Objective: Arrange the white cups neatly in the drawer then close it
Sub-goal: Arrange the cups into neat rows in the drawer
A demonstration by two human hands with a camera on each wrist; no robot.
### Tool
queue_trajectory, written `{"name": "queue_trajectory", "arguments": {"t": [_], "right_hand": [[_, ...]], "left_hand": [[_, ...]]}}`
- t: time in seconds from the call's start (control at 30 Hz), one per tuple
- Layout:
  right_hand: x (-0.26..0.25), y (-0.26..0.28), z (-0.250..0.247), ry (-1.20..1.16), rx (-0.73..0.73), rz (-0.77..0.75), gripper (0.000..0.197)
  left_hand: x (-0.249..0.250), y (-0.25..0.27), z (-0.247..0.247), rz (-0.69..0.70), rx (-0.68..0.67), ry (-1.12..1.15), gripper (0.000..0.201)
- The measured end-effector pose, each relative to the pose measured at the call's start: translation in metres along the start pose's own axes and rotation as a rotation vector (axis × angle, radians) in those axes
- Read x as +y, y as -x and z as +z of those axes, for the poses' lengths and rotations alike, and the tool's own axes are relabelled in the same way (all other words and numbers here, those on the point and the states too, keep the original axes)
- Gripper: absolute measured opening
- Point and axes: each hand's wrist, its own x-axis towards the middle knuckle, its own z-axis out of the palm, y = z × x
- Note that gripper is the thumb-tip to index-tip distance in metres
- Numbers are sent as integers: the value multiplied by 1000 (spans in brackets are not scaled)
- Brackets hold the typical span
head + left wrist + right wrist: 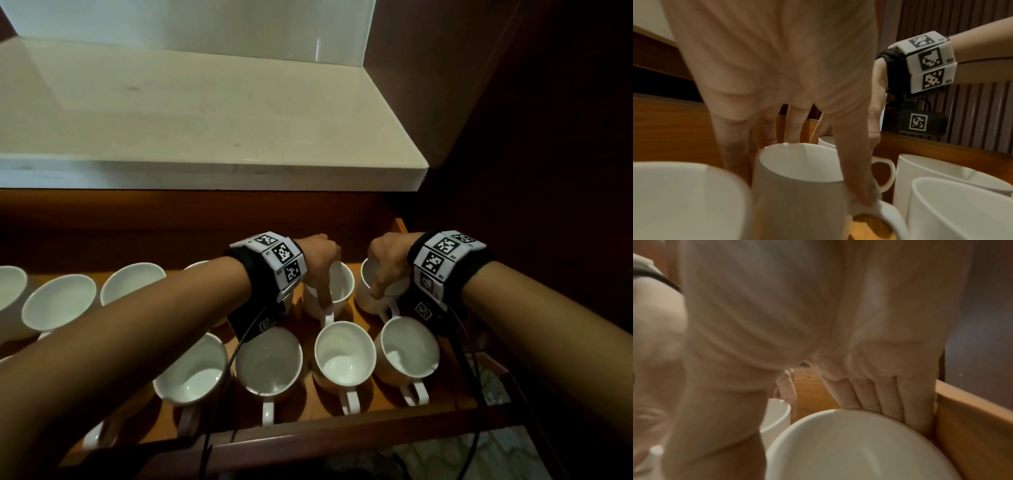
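Note:
Several white cups stand in two rows in an open wooden drawer (342, 435). My left hand (323, 274) grips a back-row cup (337, 287) from above. In the left wrist view its fingers (795, 129) lie over the far rim of this cup (797, 178) and the thumb (861, 181) presses on the handle. My right hand (383, 270) grips the neighbouring back-row cup (371, 296) in the drawer's far right corner. In the right wrist view its fingers (890, 399) are wedged between that cup (849, 447) and the drawer's right wall (972, 426).
The front row holds several cups (342, 356) with handles toward me. More cups (58, 301) stand at the back left. A pale stone countertop (205, 120) overhangs the drawer's back. Black cables (469, 370) hang from my wrists over the front cups. A dark wooden panel (548, 137) rises at the right.

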Motion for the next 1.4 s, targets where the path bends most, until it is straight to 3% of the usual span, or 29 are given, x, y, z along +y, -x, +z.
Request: {"name": "queue_trajectory", "arguments": {"t": [0.1,0.27,0.37,0.43,0.53,0.63,0.73,0.93,1.4], "right_hand": [[0,-1,1,-13,-6,10,69],[0,2,1,-116,60,-103,100],[-7,15,-4,-159,273,-257,69],[-14,24,-5,-196,327,-325,45],[-24,31,1,-227,170,-333,31],[-31,36,15,-171,-32,-310,34],[-34,40,27,-79,-129,-324,40],[-38,38,36,25,-52,-365,28],[-41,36,35,21,-62,-418,26]], "left_hand": [[-2,0,2,-5,16,0,84],[-4,2,4,-2,10,22,89],[-5,3,5,10,4,-1,94],[-5,3,5,11,-7,4,97],[-7,4,6,3,-19,17,90],[-11,3,8,13,11,4,85],[-14,4,10,5,24,54,88],[-14,5,10,1,20,84,88],[-14,0,9,40,18,28,83]]}}
